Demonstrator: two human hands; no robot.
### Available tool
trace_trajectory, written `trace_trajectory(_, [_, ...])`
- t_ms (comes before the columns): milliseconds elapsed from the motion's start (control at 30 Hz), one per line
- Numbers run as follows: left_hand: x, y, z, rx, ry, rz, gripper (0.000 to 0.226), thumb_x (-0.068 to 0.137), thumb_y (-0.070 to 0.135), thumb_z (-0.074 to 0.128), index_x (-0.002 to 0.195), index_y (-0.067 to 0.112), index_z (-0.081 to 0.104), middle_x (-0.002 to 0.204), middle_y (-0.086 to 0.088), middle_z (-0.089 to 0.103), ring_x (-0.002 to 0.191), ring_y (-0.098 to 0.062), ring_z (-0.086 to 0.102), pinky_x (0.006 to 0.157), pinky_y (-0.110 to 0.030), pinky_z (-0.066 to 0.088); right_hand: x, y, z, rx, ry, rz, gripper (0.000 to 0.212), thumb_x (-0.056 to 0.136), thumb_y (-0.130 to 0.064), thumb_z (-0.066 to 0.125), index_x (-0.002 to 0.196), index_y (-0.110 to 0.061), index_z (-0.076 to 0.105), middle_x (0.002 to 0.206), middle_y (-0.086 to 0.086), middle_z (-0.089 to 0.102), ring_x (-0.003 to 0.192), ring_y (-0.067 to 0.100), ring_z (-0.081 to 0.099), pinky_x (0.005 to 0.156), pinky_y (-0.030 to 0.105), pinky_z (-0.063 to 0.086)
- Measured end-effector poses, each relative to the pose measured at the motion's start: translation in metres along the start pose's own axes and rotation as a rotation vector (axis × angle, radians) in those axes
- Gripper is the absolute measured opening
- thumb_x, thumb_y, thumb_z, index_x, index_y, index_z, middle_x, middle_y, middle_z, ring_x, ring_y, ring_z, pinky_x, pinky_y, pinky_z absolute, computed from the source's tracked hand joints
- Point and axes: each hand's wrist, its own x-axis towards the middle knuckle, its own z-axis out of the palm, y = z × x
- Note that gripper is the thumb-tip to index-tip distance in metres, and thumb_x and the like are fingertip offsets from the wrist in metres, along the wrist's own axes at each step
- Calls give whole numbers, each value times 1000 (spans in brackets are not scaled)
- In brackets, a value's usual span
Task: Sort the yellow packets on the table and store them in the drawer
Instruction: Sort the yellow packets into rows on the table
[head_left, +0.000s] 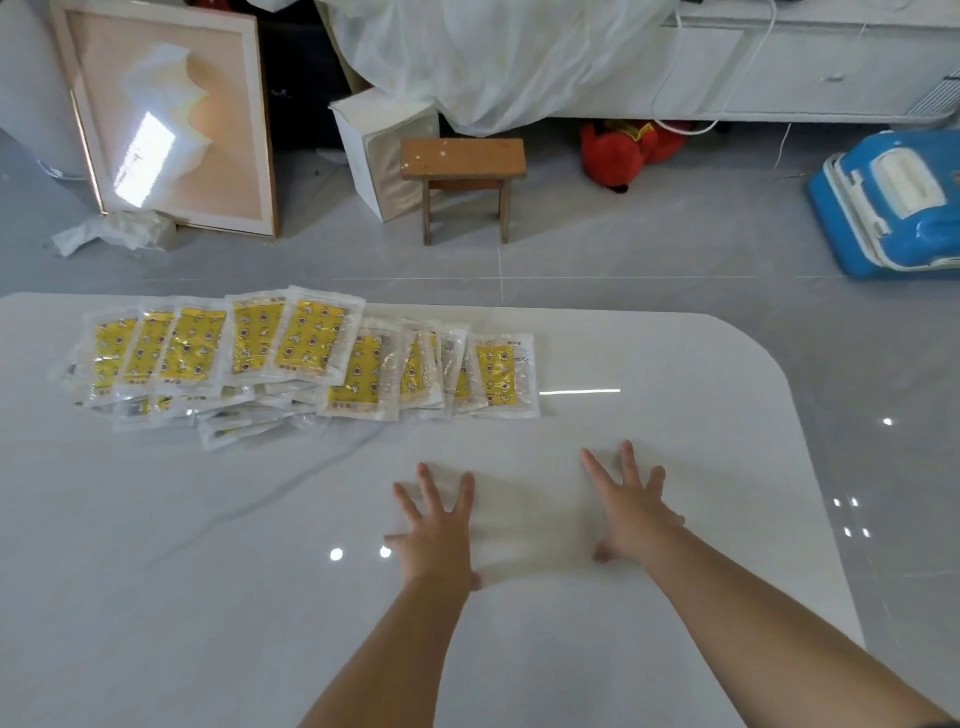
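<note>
The left hand (436, 525) and right hand (636, 512) lie flat on the white table (675, 415), fingers spread wide, holding nothing. The yellow packets (291, 353) overlap in a heap at the table's far left, well apart from both hands. The lower ones are mostly buried, and their print is unreadable.

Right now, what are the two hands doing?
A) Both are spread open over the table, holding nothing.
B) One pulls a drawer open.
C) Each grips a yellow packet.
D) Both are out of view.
A: the left hand and right hand show straight, spread fingers over the white table, short of the yellow packets.
</note>
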Motion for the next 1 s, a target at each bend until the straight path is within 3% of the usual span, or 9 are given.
trace_trajectory(167, [-4,20,-1,16,28,34,123,76,50,74,148,34,-24,151,-17,-36,143,-46,-14,104,-56,39,5,24,4,-41,43,-76,129,70,-17,85,142,-60,-13,151,-5,-41,144,43,-18,100,58,41])
trace_trajectory(267, [0,62,-9,-8,51,142,122,76,50,74,146,35,-25,150,-14,-38,141,-44,-23,109,-65,24,12,26,5,-55,84,-120,130,68,-23,86,140,-61,-15,150,-5,-41,143,45,-17,97,56,45])
trace_trajectory(400, [8,104,-5,-33,20,118,120,74,52,74,148,37,-19,151,-19,-36,140,-47,-23,105,-70,22,14,34,0,-114,66,-170,124,70,-34,85,143,-58,-14,153,-1,-38,143,49,-13,96,49,49])
trace_trajectory(500, [11,107,-1,-21,11,94,119,73,49,76,149,38,-15,151,-20,-34,139,-49,-24,104,-73,19,17,43,-17,-246,49,-265,107,76,-47,76,146,-55,-4,158,4,-25,143,48,6,97,41,47])
trace_trajectory(567, [14,106,-3,-18,-6,76,120,72,48,78,149,39,-13,153,-18,-32,139,-48,-24,105,-73,18,26,53,-41,-341,87,-365,93,76,-50,74,146,-52,13,160,4,-6,139,37,25,97,37,46])
trace_trajectory(600, [16,107,-5,-7,-20,65,121,70,48,78,149,40,-13,153,-17,-31,140,-48,-23,104,-73,19,33,61,-56,-364,105,-391,91,76,-48,75,146,-50,18,160,2,-2,139,34,25,97,36,46])
trace_trajectory(767, [19,114,-8,39,-43,-3,124,67,51,79,149,41,-14,154,-18,-30,141,-48,-19,105,-69,23,78,101,-107,-471,92,-343,126,66,-34,87,146,-53,-8,155,-2,-34,146,43,-9,101,50,42])
trace_trajectory(1000, [21,121,-13,122,-22,-31,132,63,61,78,147,39,-22,152,-21,-32,141,-50,-15,105,-62,32,97,122,-106,-450,80,-423,134,64,-22,88,143,-56,-14,150,-6,-43,143,45,-18,100,54,42])
